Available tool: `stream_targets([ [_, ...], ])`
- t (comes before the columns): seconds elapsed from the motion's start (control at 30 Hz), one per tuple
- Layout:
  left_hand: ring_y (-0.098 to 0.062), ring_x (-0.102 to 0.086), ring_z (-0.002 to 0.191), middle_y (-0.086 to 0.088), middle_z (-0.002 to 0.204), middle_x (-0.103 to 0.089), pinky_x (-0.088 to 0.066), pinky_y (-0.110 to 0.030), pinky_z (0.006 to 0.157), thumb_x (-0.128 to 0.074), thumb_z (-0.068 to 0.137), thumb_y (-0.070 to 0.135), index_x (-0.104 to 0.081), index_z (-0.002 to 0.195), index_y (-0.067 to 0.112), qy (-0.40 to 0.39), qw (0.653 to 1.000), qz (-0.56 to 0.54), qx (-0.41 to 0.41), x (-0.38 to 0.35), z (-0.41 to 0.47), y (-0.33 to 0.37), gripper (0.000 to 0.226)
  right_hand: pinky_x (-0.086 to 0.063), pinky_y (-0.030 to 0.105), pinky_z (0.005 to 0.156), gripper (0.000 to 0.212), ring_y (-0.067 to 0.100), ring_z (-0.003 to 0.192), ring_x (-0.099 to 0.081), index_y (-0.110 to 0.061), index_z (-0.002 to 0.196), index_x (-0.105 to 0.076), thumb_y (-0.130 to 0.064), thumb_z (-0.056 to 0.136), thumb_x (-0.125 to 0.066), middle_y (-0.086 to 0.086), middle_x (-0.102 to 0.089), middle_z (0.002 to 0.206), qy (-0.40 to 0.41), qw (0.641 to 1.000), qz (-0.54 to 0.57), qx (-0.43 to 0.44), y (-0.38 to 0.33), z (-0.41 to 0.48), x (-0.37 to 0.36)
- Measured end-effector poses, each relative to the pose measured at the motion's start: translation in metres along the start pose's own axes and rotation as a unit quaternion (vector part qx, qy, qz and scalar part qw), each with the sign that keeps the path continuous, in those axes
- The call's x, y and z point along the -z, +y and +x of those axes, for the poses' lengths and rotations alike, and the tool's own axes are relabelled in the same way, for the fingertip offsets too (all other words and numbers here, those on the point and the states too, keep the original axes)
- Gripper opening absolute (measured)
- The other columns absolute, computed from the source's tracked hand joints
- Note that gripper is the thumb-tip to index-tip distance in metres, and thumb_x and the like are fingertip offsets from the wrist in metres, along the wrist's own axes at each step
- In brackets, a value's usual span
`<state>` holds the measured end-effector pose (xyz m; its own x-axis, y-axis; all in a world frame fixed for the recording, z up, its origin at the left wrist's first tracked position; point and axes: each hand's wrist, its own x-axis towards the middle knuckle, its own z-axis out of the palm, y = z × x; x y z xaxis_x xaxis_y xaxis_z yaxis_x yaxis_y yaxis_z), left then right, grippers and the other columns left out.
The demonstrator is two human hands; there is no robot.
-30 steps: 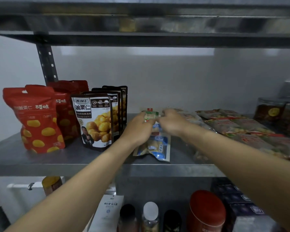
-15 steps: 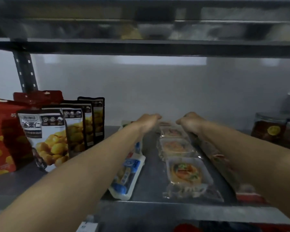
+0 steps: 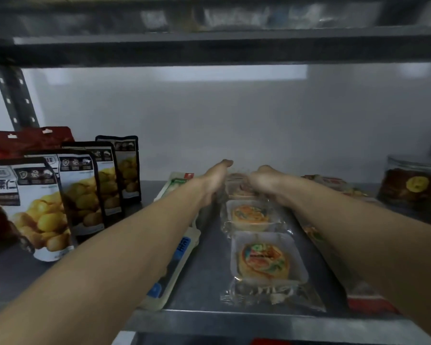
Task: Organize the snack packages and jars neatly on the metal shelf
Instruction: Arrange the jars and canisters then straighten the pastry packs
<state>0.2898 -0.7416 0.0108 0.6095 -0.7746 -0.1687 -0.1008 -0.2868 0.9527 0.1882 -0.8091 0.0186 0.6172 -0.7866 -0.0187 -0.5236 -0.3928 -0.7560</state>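
Snacks set in rows across the metal shelf, under an upper shelf.

Standing pouches line up one behind another at the left. Just right of them a long packet lies front to back, partly under the left forearm. In the middle, tray packs lie in file from the front edge rearward. The left hand and right hand are at the rearmost one. Flat packets run along the right, and a jar stands far right.
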Motion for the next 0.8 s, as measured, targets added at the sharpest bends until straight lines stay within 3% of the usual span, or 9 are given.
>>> stream_targets([
  [0.07,-0.038,-0.033,0.138,-0.022,0.153,-0.025,-0.032,-0.044,0.111,-0.033,0.099,0.046,-0.034,0.146,0.01,-0.009,1.0,0.002,-0.008,0.002,0.007,-0.003,0.059,-0.038,0.028,0.054,0.009,0.021,0.064,-0.051,-0.008,0.083,-0.053,-0.009,0.092,-0.052,0.008,-0.054,0.075,-0.001,1.0,0.003,0.011,-0.004,-0.002,-0.002],
  [0.2,-0.034,-0.037,0.136,-0.015,0.153,-0.031,-0.032,-0.045,0.112,-0.035,0.099,0.044,-0.036,0.144,0.014,-0.01,1.0,0.016,-0.022,0.002,0.008,-0.007,0.054,-0.044,0.03,0.071,0.003,0.024,0.078,-0.055,-0.01,0.093,-0.05,-0.013,0.093,-0.051,0.005,-0.052,0.076,0.011,1.0,-0.024,0.011,-0.005,-0.005,-0.004],
  [0.27,-0.03,-0.039,0.134,-0.012,0.152,-0.033,-0.031,-0.038,0.111,-0.037,0.098,0.044,-0.035,0.145,0.015,-0.006,0.999,0.024,-0.028,0.004,0.006,-0.007,0.055,-0.044,0.031,0.075,0.005,0.025,0.084,-0.055,-0.009,0.096,-0.048,-0.014,0.094,-0.049,0.006,-0.054,0.083,0.016,0.999,-0.04,0.013,-0.005,-0.006,-0.004],
  [0.4,-0.031,-0.05,0.122,-0.014,0.141,-0.047,-0.041,-0.035,0.099,-0.048,0.091,0.045,-0.044,0.14,0.01,0.051,0.993,0.092,-0.045,0.012,-0.003,-0.004,0.06,-0.041,0.028,0.073,0.03,0.028,0.098,-0.056,-0.003,0.12,-0.054,-0.016,0.094,-0.049,0.015,-0.059,0.12,0.039,0.992,-0.114,0.047,-0.008,-0.007,-0.006],
  [0.5,-0.03,-0.06,0.1,-0.014,0.12,-0.06,-0.047,-0.031,0.079,-0.052,0.09,0.039,-0.058,0.121,0.006,0.111,0.978,0.133,-0.112,0.025,-0.023,0.004,0.046,-0.04,0.027,0.081,0.05,0.031,0.118,-0.053,-0.004,0.139,-0.043,-0.022,0.094,-0.052,0.016,-0.051,0.137,0.079,0.982,-0.141,0.098,-0.022,-0.015,-0.009],
  [0.67,-0.028,-0.058,0.094,-0.012,0.104,-0.063,-0.037,-0.028,0.067,-0.05,0.093,0.037,-0.064,0.104,0.003,0.13,0.964,0.135,-0.19,0.052,-0.078,0.011,0.038,-0.038,0.027,0.078,0.048,0.035,0.118,-0.054,-0.005,0.138,-0.047,-0.022,0.093,-0.051,0.018,-0.054,0.136,0.126,0.969,-0.132,0.167,-0.06,-0.055,-0.027],
  [0.8,-0.027,-0.062,0.091,-0.011,0.095,-0.067,-0.039,-0.029,0.065,-0.051,0.092,0.035,-0.066,0.087,0.008,0.133,0.954,0.126,-0.239,0.093,-0.125,-0.005,0.032,-0.034,0.027,0.072,0.027,0.029,0.093,-0.052,-0.008,0.115,-0.059,-0.015,0.091,-0.048,0.018,-0.061,0.12,0.144,0.969,-0.086,0.183,-0.091,-0.1,-0.062],
])
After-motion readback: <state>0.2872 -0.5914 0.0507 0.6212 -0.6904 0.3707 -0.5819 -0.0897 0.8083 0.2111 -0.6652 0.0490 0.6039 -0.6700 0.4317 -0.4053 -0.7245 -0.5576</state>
